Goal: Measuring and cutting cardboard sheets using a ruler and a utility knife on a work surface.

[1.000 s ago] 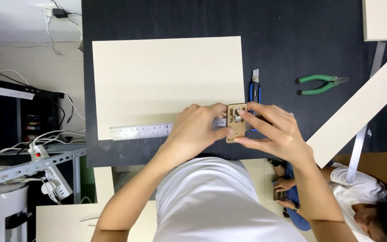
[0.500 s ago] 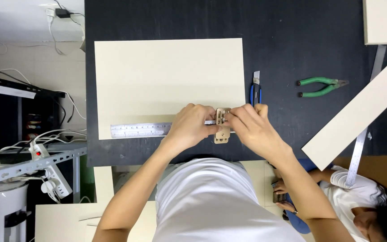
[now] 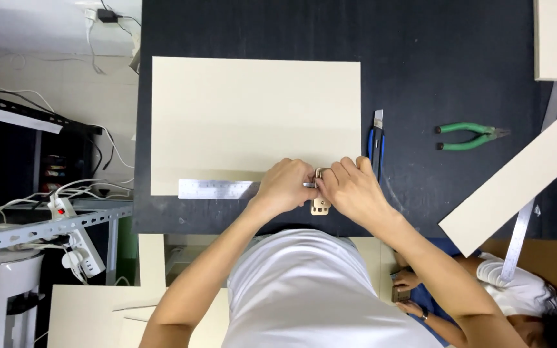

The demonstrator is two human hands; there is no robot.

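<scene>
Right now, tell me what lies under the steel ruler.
The steel ruler rests along the near edge of the cream board, on the black table. Its right end is covered by the left hand and right hand.

- The steel ruler [image 3: 217, 189] vanishes under the left hand [image 3: 285, 187].
- The small tan piece [image 3: 320, 206] is mostly covered by the right hand [image 3: 349, 190].
- The cream board [image 3: 556, 38] runs off the top-right corner.
- The knife [image 3: 375, 138] is partly hidden.

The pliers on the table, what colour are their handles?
Green, seen in the head view: the pliers lie on the black table.
</scene>
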